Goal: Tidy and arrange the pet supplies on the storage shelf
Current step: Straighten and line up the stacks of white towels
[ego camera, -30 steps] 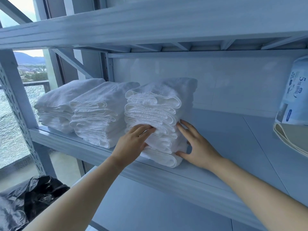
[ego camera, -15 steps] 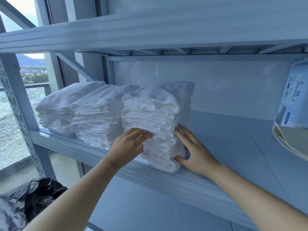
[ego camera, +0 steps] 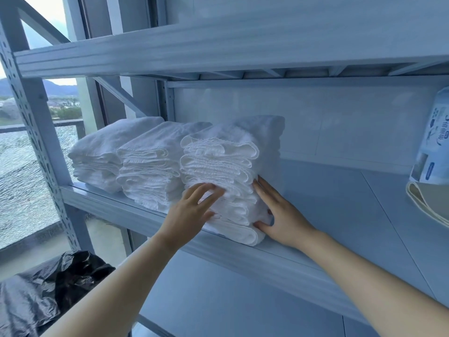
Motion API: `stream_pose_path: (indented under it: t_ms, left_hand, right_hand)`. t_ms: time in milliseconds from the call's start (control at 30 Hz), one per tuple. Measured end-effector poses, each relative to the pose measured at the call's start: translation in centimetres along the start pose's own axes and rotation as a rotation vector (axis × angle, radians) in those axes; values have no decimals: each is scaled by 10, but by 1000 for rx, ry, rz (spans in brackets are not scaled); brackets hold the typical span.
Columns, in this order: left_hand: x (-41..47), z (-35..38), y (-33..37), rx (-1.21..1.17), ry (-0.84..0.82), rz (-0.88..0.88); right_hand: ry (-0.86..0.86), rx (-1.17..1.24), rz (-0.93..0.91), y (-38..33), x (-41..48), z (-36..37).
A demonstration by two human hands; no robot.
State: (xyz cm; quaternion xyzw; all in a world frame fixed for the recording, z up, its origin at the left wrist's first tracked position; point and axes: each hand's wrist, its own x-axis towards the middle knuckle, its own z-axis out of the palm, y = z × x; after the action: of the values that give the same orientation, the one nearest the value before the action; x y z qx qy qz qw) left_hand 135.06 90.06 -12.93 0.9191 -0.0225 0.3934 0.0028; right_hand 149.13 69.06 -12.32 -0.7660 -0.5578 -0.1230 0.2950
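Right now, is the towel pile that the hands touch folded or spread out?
Folded: the towel pile shows stacked, rounded fold edges on its front, with the left hand and right hand pressed against it.

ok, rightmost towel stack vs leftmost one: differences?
Both hands are on the rightmost stack: left hand presses its front, right hand its right side; the leftmost stack is untouched.
The rightmost stack has bare shelf to its right; the leftmost stack sits at the shelf's end, by the upright post.
The rightmost stack's bottom towels jut forward; the leftmost stack's front looks more even.
Shared: white folded towels, each beside the middle stack.
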Motion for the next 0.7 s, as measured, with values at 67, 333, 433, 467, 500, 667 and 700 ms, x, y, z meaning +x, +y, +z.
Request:
stream_pose_path:
  t_ms: [67,333,433,467,500,667,700]
  left_hand:
    - [0,0,-3,-35,-12,-11]
    - [-10,-8,2,-63,-38,19]
    - [-11,-13,13,-85,-13,26]
    - [-11,-14,16,-95,-6,33]
    - [-10,-17,20,-105,-4,42]
    - [-3,-25,39,-138,-15,80]
    - [-1,-25,43,-145,-18,90]
  right_hand:
    - [-12,-10,-7,-2,4,2]
    - [20,-64,63,-9,-2,8]
    - [28,-81,100,-15,-10,6]
    - [32,-94,104,-17,-12,6]
    - [38,-106,107,-19,-15,5]
    - [48,-161,153,-29,-30,-5]
    - [59,-170,164,-30,-33,-8]
